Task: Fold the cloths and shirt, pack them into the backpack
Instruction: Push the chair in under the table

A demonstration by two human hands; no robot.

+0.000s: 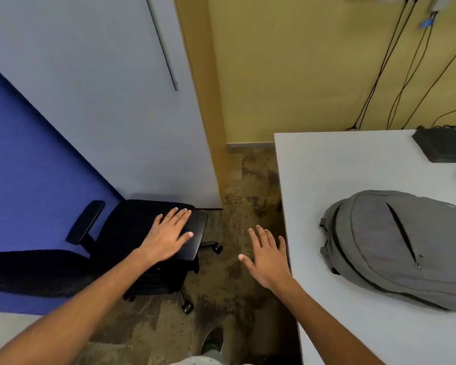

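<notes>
A grey backpack (pixel 395 246) lies flat on the white table (pixel 334 180) at the right, its slanted front zipper pocket facing up. No cloths or shirt are in view. My left hand (pixel 166 235) is stretched out with straight fingers over the black office chair (pixel 132 241), holding nothing. My right hand (pixel 267 256) is spread, fingers straight, over the floor just left of the table's edge, also holding nothing.
A black box with a blue light (pixel 442 144) sits at the table's far right corner, with cables (pixel 395 75) hanging down the yellow wall. A grey partition and a blue panel (pixel 32 167) stand behind the chair. Mottled floor (pixel 237 299) lies between chair and table.
</notes>
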